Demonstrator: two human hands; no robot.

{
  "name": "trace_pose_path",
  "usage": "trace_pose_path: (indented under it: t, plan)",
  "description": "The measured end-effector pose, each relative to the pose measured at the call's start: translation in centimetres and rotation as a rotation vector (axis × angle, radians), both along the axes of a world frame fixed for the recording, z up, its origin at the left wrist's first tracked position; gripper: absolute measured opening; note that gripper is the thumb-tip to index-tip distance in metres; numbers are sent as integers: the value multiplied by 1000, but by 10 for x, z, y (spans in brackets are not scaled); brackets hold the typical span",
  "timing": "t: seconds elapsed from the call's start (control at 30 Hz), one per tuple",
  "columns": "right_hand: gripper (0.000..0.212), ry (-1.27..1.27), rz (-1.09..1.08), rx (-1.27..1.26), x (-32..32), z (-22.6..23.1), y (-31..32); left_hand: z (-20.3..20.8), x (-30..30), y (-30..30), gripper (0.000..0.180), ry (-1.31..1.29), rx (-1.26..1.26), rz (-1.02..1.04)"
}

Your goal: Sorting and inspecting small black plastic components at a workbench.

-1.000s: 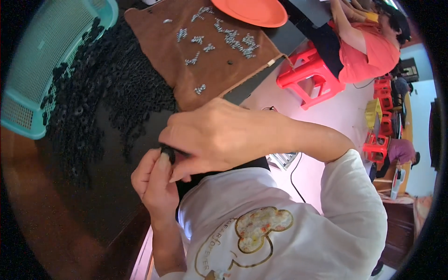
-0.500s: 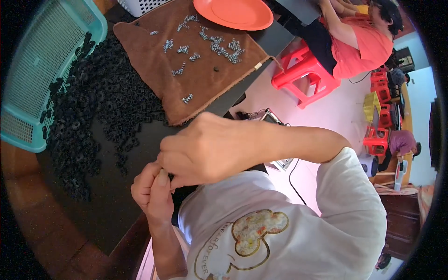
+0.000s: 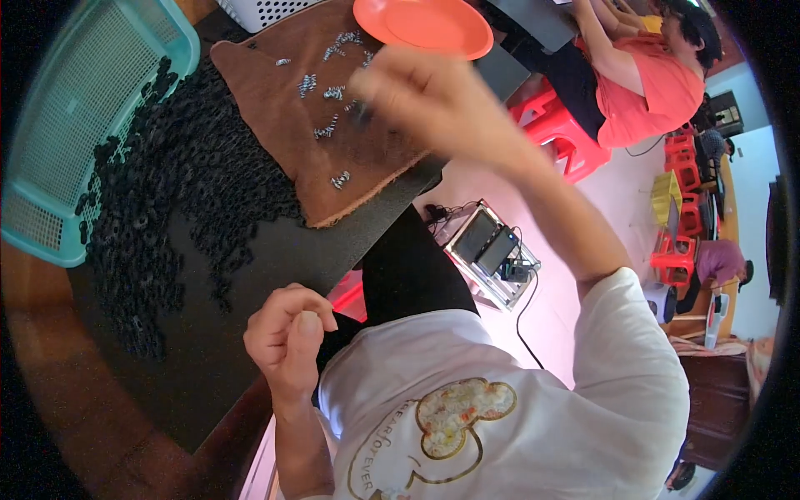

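Observation:
My right hand (image 3: 429,100), smeared by motion, is over the brown cloth (image 3: 283,108), by the orange plate (image 3: 425,23). A small dark piece (image 3: 361,117) shows blurred under its fingertips; whether they grip it cannot be told. Small metal coil springs (image 3: 307,84) lie scattered in clusters on the cloth, some of them hidden by that hand. My left hand (image 3: 287,337) is closed in front of my body near the table's edge, thumb against curled fingers. What it holds, if anything, is hidden. A wide heap of small black parts (image 3: 192,167) spreads beside the cloth on the dark table (image 3: 292,258).
A teal mesh basket (image 3: 75,108) leans at the far left, against the heap. A white perforated basket (image 3: 262,12) stands at the back. To the right are a red stool (image 3: 567,137), a seated person (image 3: 642,83) and a metal-framed case with devices and cables (image 3: 492,250).
My right hand has parted from my left and swung up and away, over the cloth and springs. The left hand stays near its place, fingers curled.

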State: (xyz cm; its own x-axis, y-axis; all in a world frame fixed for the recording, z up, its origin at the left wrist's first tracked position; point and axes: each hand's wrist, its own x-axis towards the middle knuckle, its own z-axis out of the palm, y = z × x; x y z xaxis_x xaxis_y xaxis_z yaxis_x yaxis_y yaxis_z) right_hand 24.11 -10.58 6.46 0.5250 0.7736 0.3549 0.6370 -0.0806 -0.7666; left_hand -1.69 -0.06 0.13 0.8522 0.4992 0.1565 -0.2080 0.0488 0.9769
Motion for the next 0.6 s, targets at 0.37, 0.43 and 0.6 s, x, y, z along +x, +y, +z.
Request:
trace_pose_path:
  t: [0.37, 0.43, 0.6]
  plan:
    - [29, -140, -385, -441, 155, -13, -4, 5, 1, 1, 19, 74, 18, -1]
    - [27, -197, -233, -417, 154, -14, -11, 5, 0, 2, 16, 75, 27, -4]
    - [20, -372, -316, -257, 134, -14, -8, 5, 2, 5, 12, 49, 70, -35]
